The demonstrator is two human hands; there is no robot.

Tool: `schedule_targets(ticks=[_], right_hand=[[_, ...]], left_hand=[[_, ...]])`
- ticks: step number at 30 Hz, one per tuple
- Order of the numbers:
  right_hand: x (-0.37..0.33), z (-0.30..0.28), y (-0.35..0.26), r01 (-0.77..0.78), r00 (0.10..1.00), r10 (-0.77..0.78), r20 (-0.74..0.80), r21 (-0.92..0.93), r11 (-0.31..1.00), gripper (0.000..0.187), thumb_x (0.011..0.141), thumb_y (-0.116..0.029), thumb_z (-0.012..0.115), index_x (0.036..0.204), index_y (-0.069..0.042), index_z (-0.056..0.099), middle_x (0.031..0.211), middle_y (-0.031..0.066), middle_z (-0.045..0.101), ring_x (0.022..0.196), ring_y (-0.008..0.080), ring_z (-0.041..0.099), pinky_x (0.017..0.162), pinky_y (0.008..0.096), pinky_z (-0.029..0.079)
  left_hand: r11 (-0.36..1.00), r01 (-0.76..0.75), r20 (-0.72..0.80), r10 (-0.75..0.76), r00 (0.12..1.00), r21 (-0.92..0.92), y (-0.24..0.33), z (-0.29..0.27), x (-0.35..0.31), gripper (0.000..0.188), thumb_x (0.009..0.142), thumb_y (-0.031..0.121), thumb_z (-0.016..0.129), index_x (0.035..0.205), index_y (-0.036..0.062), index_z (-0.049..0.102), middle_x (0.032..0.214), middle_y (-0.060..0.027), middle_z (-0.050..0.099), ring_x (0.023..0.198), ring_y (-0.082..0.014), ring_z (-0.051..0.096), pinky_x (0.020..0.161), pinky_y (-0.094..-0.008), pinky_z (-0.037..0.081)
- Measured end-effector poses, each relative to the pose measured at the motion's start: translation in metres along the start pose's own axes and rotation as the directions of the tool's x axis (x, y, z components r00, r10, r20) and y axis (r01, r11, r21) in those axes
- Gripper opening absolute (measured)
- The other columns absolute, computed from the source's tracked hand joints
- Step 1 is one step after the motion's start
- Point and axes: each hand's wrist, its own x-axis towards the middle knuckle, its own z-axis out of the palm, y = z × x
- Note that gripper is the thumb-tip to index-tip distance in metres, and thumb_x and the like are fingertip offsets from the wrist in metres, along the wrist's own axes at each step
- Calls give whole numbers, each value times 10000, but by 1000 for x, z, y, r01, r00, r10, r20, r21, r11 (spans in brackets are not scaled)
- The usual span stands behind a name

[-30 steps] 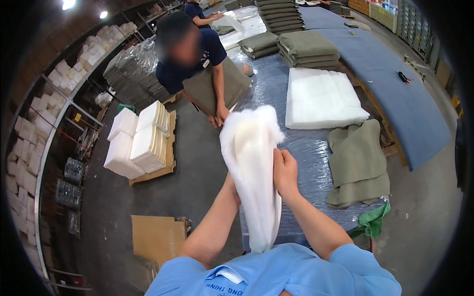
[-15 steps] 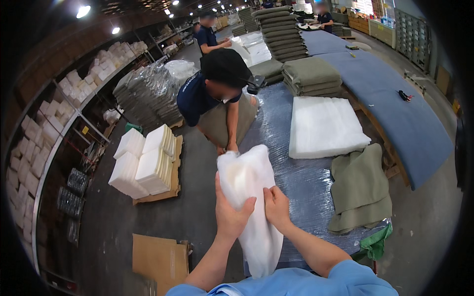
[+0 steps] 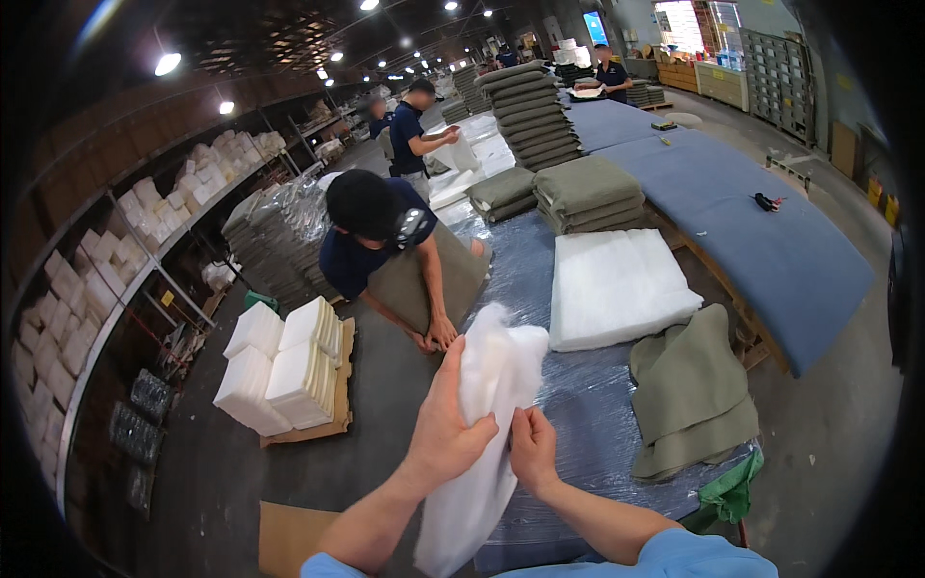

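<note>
A long bundle of white fibre batting hangs in front of me above the plastic-covered table. Its far end is loose and fluffy, with a slightly cream patch inside. My left hand is closed on its left side, thumb lying across the front and fingers stretched up along the edge. On the right edge, my right hand pinches the batting between thumb and curled fingers. To the right lie a thick folded stack of white batting and olive-grey fabric pieces.
A co-worker leans over a grey-green cushion just beyond the bundle. White foam blocks stand on a pallet at left. Folded grey-green stacks sit farther back, and a long blue-topped table runs along the right.
The bundle has tilted, its near end swinging left and its far end moving right and nearer. My right hand has come lower. The co-worker's hands now show beside the cushion.
</note>
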Motion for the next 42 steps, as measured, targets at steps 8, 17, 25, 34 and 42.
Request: schedule_targets(ticks=[8, 17, 25, 34, 42], right_hand=[[-23, -47, -32, -383, 919, 341, 196, 249, 889, 339, 1124, -282, 533, 844, -91, 546, 682, -53, 481, 579, 51, 446, 507, 265, 386], [33, -116, 52, -523, 849, 511, 135, 80, 848, 343, 1123, -265, 515, 881, -42, 610, 700, -26, 522, 598, 61, 434, 517, 292, 360], [48, -120, 57, -388, 894, 403, 196, -111, 915, 346, 1112, -241, 527, 845, -31, 593, 718, -27, 527, 663, 68, 458, 577, 302, 400], [75, -117, 24, -236, 938, 249, 241, -81, 968, 299, 1092, -213, 562, 836, -60, 589, 762, -64, 538, 707, 42, 454, 610, 256, 388], [90, -116, -39, -22, 924, -16, 383, 94, 995, 465, 1142, -400, 482, 813, -77, 550, 767, -11, 533, 661, 75, 469, 595, 259, 406]], left_hand=[[923, 321, 401, -217, 890, -213, 38, 4, 49, 947, 807, 59, 685, 1632, -36, 228, 1511, -258, 500, 1412, -311, 510, 1173, -367, 389], [910, 415, 375, -384, 844, -2, -57, 140, 84, 940, 821, 101, 680, 1635, -37, 229, 1561, -289, 459, 1473, -353, 458, 1203, -373, 361], [856, 517, 255, -497, 830, -15, -35, 126, 84, 972, 830, 103, 713, 1653, -7, 208, 1582, -269, 442, 1477, -328, 445, 1208, -379, 354], [443, 497, 338, -391, 856, -746, -104, 113, 76, 823, 1062, 220, 547, 1709, 123, 48, 1617, -180, 433, 1506, -284, 402, 1241, -405, 318], [115, 679, 443, -677, 588, -725, -171, 135, 16, 696, 1132, 537, 382, 1659, 89, 309, 1618, -136, 440, 1461, -223, 453, 1206, -358, 388]])
